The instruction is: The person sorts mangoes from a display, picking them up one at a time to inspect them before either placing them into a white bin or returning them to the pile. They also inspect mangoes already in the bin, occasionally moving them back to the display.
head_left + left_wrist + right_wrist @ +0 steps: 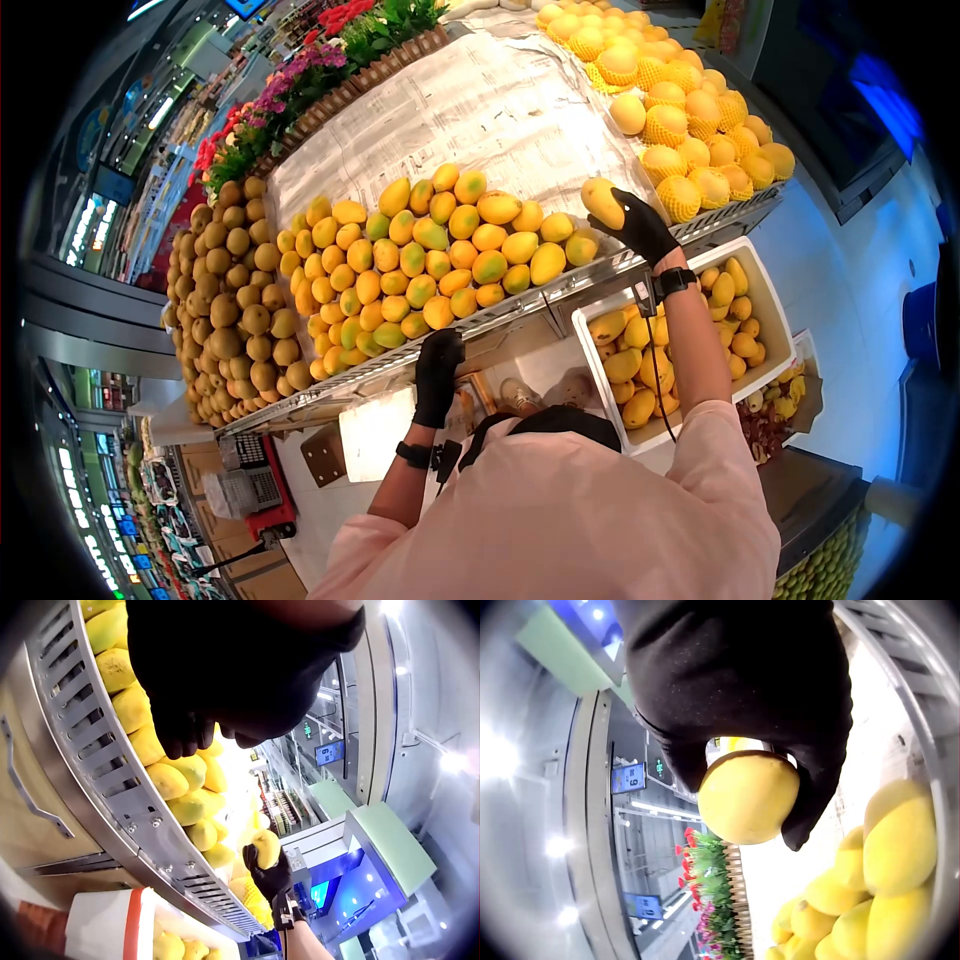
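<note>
My right hand (640, 228), in a black glove, grips a yellow mango (603, 202) above the near right edge of the display. In the right wrist view the fingers (810, 802) curl round the held mango, its rounded end facing the camera. Rows of yellow and greenish mangoes (430, 235) lie on the display just left of that hand. My left hand (437, 375), also black-gloved, is at the front rail near the mangoes and holds nothing. In the left wrist view its fingers (184, 739) hang loosely bent.
A white foam box (783, 335) of mangoes stands below the rail on the right. Brown round fruit (235, 290) is heaped at the left, net-wrapped yellow fruit (690, 150) at the right. A metal rail (590, 275) edges the display. Flowers (300, 75) line the far side.
</note>
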### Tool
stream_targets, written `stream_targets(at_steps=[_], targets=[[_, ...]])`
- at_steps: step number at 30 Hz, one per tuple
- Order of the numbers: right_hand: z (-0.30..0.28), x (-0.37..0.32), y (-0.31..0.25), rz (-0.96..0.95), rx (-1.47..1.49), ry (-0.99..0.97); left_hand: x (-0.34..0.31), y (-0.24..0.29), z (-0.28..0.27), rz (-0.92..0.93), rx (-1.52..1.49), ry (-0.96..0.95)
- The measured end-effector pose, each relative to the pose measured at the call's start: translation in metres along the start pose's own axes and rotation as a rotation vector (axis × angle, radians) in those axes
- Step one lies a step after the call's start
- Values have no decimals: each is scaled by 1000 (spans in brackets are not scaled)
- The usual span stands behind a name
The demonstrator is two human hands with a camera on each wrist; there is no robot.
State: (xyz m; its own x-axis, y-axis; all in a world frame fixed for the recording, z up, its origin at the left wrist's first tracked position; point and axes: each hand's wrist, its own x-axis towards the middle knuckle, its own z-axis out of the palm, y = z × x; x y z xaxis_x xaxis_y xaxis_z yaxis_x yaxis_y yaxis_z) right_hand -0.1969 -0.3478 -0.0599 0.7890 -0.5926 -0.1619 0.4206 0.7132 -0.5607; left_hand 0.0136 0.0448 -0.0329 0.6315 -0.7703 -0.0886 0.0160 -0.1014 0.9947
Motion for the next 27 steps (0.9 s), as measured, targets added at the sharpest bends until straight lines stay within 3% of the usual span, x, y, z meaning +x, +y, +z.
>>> stream_targets(at_steps=[2,3,7,16,20,21,24,25,26,27], targets=[[51,-34,-1,-490,-1207,52,4,3,6,25,10,-35],[73,-45,-3,-486,-1281,101,7,2,7,34,5,-41],[83,-58,15,-651,-1400,182,18,-7,11,67,-14,-91],[151,-85,35,-714,-1580,191,49,6,6,63,-83,-170],[178,-77,48,-711,-1867,174,61,13,-10,62,-114,-154],[184,-73,55,-717,-1676,177,64,15,-16,57,-102,-138],[195,-63,73,-616,-1724,224,73,21,-33,99,-162,-163],[202,-59,80,-572,-1723,183,75,26,-38,62,-186,-158],[208,-55,83,-703,-1863,-3,77,30,-42,75,-199,-162],[213,-49,90,-689,-1867,-98,80,33,-48,86,-210,-164]])
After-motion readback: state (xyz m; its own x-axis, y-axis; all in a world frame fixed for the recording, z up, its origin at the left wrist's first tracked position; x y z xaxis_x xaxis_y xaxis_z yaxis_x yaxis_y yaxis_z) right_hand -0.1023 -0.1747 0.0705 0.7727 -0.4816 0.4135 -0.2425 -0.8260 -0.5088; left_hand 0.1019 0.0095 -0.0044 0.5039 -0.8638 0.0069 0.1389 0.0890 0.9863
